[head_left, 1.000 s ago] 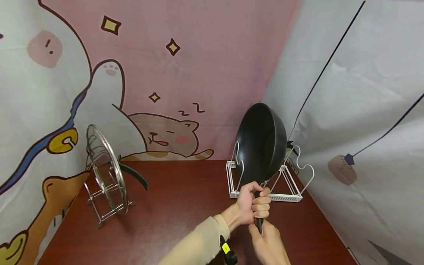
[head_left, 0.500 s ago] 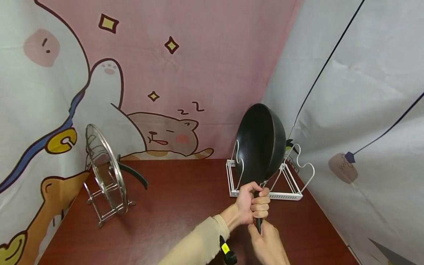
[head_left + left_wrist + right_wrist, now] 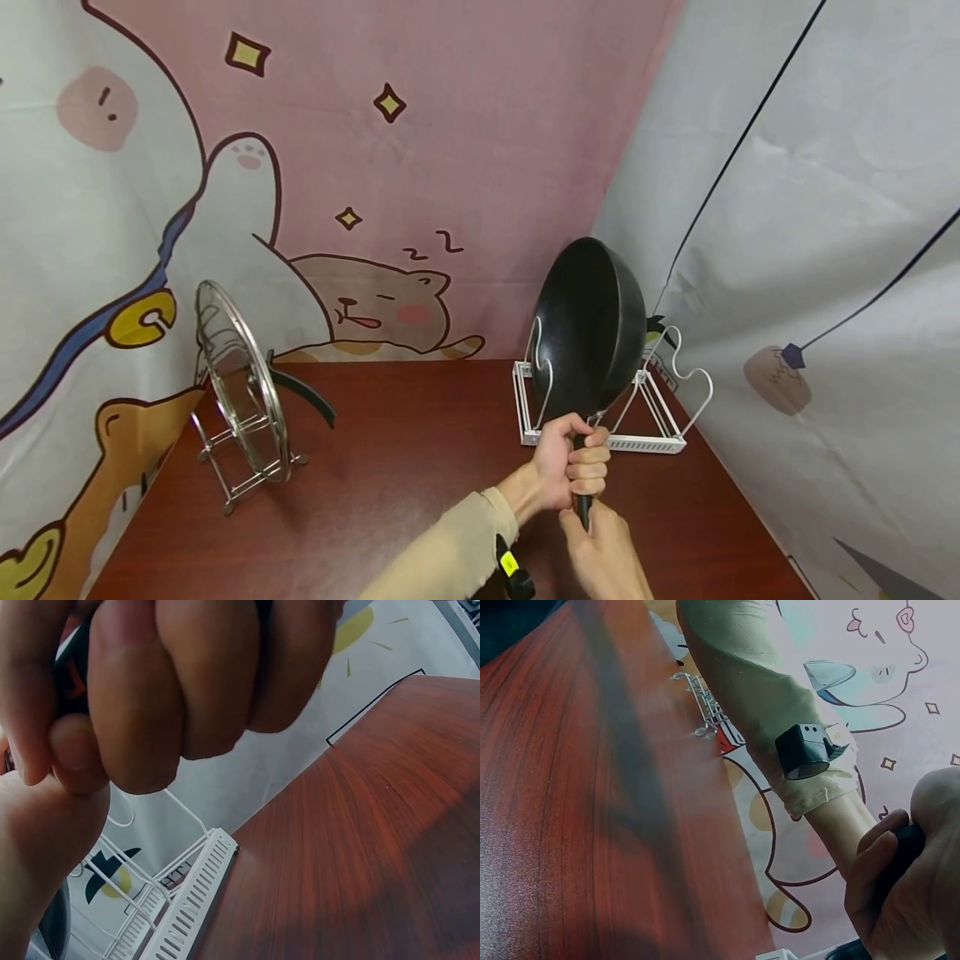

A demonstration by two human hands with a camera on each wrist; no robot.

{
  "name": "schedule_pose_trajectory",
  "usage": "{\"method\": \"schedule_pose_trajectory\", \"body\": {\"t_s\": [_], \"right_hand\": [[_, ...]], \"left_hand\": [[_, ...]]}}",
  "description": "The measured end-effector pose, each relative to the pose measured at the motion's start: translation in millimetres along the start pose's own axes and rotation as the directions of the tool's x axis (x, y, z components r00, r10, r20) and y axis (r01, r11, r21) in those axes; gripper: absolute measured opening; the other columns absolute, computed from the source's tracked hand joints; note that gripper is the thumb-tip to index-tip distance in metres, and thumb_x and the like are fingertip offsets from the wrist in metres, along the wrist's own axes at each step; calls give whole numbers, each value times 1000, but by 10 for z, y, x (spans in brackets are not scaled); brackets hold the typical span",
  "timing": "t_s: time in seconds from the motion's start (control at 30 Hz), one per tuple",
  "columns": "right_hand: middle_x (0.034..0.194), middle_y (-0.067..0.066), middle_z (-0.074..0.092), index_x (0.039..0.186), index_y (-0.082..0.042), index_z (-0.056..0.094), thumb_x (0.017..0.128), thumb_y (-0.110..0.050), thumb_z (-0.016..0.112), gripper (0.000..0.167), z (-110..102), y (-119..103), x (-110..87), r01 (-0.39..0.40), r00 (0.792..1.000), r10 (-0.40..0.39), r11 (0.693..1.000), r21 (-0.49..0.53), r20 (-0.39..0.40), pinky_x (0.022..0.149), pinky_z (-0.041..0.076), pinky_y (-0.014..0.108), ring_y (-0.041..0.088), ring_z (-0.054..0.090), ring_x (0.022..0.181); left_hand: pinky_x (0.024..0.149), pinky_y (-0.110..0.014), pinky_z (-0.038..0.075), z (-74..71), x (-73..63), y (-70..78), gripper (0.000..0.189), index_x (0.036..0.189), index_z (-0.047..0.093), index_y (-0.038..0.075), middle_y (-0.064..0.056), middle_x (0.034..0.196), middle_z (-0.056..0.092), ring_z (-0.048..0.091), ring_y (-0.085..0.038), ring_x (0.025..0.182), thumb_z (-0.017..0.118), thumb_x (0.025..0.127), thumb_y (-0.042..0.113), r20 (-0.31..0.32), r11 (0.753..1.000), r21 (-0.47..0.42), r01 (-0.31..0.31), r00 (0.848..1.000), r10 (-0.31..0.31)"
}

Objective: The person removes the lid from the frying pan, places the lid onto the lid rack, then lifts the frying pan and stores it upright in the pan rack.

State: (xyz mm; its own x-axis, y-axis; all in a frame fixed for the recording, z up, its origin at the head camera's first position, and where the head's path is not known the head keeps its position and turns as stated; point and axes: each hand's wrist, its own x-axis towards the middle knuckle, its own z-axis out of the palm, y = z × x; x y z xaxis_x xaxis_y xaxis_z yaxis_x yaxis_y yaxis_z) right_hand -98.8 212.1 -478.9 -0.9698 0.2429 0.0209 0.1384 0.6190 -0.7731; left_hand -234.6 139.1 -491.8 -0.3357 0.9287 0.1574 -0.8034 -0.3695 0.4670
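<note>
A deep black wok (image 3: 577, 325) stands on its side, tilted, among the wires of a white rack (image 3: 645, 446), its hollow facing left. Its black handle (image 3: 583, 507) points toward me. My left hand (image 3: 573, 465) wraps its fingers around the handle near the pan. Just below, my right hand (image 3: 606, 552) grips the handle's end, thumb along it. In the left wrist view, curled fingers (image 3: 180, 682) fill the top and hide most of the handle. The right wrist view shows part of the black handle (image 3: 901, 859) between fingers and palm.
At the left, a metal wire stand (image 3: 247, 475) holds a glass lid (image 3: 247, 392) upright, its dark curved handle (image 3: 303, 396) sticking out rightward. The red-brown wooden table (image 3: 420, 450) meets printed cloth walls (image 3: 480, 167) at the back and right.
The wok's top has dipped very slightly, and its handle and both hands have shifted a little left. Both grips stay the same.
</note>
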Motion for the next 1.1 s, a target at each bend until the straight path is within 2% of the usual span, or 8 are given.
{"method": "schedule_pose_trajectory", "body": {"t_s": [0.17, 0.5, 0.7, 0.97, 1.1], "right_hand": [[67, -9, 37, 74, -12, 50, 102, -12, 67, 33, 17, 18, 2, -3, 1000, 3, 1000, -9, 0, 55, 33, 24, 4, 34, 56], [66, -8, 40, 73, -12, 51, 101, -11, 68, 32, 37, 19, -13, 6, 1000, -6, 1000, 11, -3, 54, 34, 24, 4, 36, 56], [66, -8, 40, 73, -13, 51, 100, -9, 68, 31, 59, 37, -27, 32, 999, -31, 999, 16, -17, 56, 35, 24, 3, 37, 57], [66, -9, 39, 73, -13, 49, 100, -10, 68, 33, 88, 52, -26, 15, 1000, -15, 1000, 15, -13, 56, 34, 23, 3, 35, 57], [66, -8, 39, 72, -14, 48, 98, -9, 68, 33, 105, 48, -31, 27, 999, -27, 999, 25, -18, 55, 34, 23, 2, 34, 57]], "left_hand": [[51, -23, 2, -17, -8, -7, 41, 76, 44, 26, 18, 49, 39, 21, -1, 42, 16, 106, 29, 4, 1000, 7, 2, 1000, -2], [49, -22, 5, -48, -21, -19, 35, 77, 44, 26, 17, 51, 36, 13, -4, 46, 22, 104, 28, 18, 1000, 20, -11, 1000, 10], [51, -23, 4, -71, -32, -31, 39, 76, 45, 26, 18, 50, 38, 20, -2, 43, 18, 105, 29, 6, 1000, 8, 0, 1000, 0], [51, -23, 4, -114, -40, -50, 39, 77, 45, 26, 17, 50, 38, 21, -2, 42, 18, 105, 29, 8, 1000, -3, -1, 1000, 1], [51, -23, 3, -123, -47, -50, 42, 76, 44, 26, 17, 50, 38, 26, -1, 41, 14, 106, 29, -2, 1000, -16, 12, 1000, -12]]}}
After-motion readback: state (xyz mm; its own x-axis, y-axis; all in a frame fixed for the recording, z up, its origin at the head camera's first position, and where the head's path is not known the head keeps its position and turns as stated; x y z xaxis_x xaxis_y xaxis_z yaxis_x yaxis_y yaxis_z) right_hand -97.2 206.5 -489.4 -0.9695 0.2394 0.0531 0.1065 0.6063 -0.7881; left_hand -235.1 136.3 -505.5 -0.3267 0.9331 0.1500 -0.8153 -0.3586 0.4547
